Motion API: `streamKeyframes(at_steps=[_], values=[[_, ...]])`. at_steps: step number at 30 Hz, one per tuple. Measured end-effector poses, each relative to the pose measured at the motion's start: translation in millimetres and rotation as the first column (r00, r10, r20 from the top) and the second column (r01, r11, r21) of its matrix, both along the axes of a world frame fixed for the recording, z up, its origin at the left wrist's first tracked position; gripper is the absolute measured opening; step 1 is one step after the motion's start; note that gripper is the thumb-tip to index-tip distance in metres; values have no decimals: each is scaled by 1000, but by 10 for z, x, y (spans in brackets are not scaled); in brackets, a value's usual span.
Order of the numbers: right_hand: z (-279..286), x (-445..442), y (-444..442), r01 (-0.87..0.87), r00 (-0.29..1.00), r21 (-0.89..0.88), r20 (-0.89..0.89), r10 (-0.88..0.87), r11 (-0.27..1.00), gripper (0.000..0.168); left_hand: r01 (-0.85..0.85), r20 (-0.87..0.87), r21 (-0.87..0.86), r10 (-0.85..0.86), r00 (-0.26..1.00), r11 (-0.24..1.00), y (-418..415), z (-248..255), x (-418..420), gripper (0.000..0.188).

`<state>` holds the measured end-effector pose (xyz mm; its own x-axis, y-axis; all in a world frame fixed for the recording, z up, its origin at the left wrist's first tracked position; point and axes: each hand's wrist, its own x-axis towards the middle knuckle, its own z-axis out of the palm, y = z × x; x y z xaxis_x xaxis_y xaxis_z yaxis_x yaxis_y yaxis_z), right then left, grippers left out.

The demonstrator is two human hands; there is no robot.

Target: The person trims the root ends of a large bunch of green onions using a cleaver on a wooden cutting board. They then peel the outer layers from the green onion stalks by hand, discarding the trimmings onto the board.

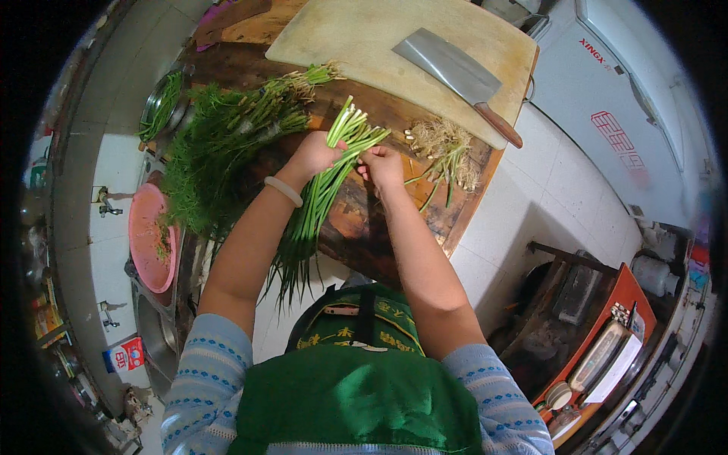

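Note:
My left hand (318, 153) grips a bunch of spring onions (327, 196) just below its pale ends. The pale ends point away from me, and the long green leaves hang past the near table edge. At the bunch's right side, the curled fingers of my right hand (382, 166) pinch at the stalks; exactly what lies between the fingertips is partly hidden. Cut-off roots and thin stems (441, 145) lie in a heap to the right on the wooden table (355, 213). Left of my left hand lies a pile of feathery green herbs (213, 153) with rooted stems.
A cleaver (449, 65) rests on the cutting board (347, 34), its handle overhanging the right edge. A metal bowl (179, 108) with greens and a pink basin (139, 244) stand left, near a sink (153, 324). A white chest freezer (608, 108) stands right.

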<state>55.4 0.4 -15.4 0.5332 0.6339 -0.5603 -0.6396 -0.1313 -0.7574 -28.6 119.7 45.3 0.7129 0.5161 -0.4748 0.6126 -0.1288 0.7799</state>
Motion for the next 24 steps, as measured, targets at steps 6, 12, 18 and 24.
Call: streamKeyframes(at_steps=[6, 12, 18, 24], values=[[33, -62, -113, 57, 990, 80, -134, -46, 995, 2, 13, 37, -11, -13, 999, 1000, -34, 47, 1, 8], [153, -64, -192, 67, 978, 137, -204, -38, 988, 2, 128, 45, 17, -129, 991, 992, -113, 130, -1, 12], [147, 47, -405, 294, 868, 254, -475, -146, 921, 3, 208, 36, 135, -215, 976, 969, -119, 151, -13, 10], [139, 732, -919, 629, 737, 349, -553, -389, 695, 4, 257, 45, 85, -262, 964, 963, -76, 110, -71, 9]])
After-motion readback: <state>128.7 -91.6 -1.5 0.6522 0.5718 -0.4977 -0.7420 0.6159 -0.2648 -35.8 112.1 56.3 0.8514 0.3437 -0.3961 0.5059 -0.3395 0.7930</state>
